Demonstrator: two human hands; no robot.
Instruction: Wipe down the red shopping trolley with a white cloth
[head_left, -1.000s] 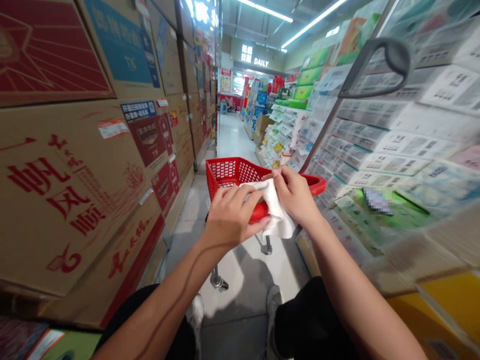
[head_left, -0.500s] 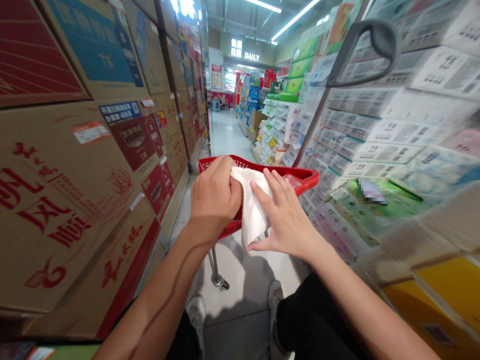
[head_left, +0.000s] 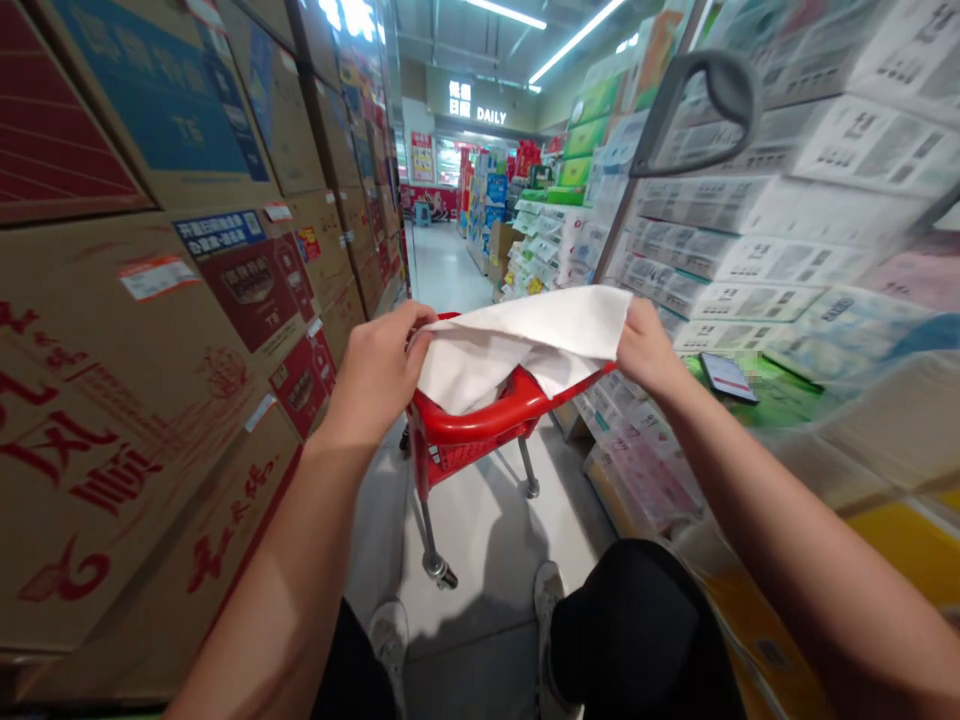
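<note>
A white cloth (head_left: 517,335) is stretched out between my two hands, above a red shopping cart (head_left: 480,418). Its left end is pinched in my left hand (head_left: 382,365), thumb and fingers pressed together. My right hand (head_left: 649,345) is closed on the cloth's right corner. The cloth sags in folds at the middle and hides most of the cart's basket. Below it show the cart's red handle and grey legs with castors. I cannot tell whether the cloth touches the handle.
Stacked cardboard cartons (head_left: 150,400) wall the left side. On the right stand piles of packaged tissue (head_left: 750,265), a phone (head_left: 727,378) lying on a green pack (head_left: 787,405), and a grey handle (head_left: 701,110) higher up. A tiled aisle (head_left: 442,255) runs ahead.
The cloth was bunched at my left hand with my right hand spread against it. Now my hands are farther apart, the right one closed on a corner, and the cloth is spread between them.
</note>
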